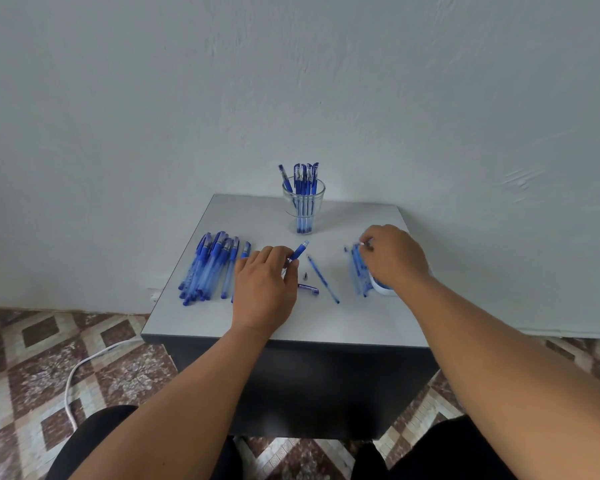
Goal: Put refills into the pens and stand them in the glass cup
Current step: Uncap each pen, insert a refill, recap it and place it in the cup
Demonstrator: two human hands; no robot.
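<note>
The left hand (265, 284) pinches a blue pen barrel with a translucent body and darker rubber grip (299, 251), fingers curled round it so that its open end tilts up and away toward the back of the grey tabletop (222, 320). Just right of that hand lie a loose thin blue refill (323, 278), set diagonally, a small dark metal pen tip (305, 276) and a blue pen cap (309, 289), all flat on the tabletop and apart from one another. The right hand (394, 256) reaches over a bundle of blue refills (359, 271) at the right side, its fingertips bent down and pinching the far end of one of them. Under its wrist sits a small white round dish with blue contents (381, 288), partly hidden. At the left lies a pile of capped blue pens (210, 268), side by side, caps pointing to the back. Near the rear edge stands a clear glass cup (303, 206) holding several capped blue pens upright (303, 178), one leaning left. Behind is a pale plastered wall (291, 81); below, a patterned brown and cream tiled floor (32, 358) with a white cable (75, 379) trailing across it.
</note>
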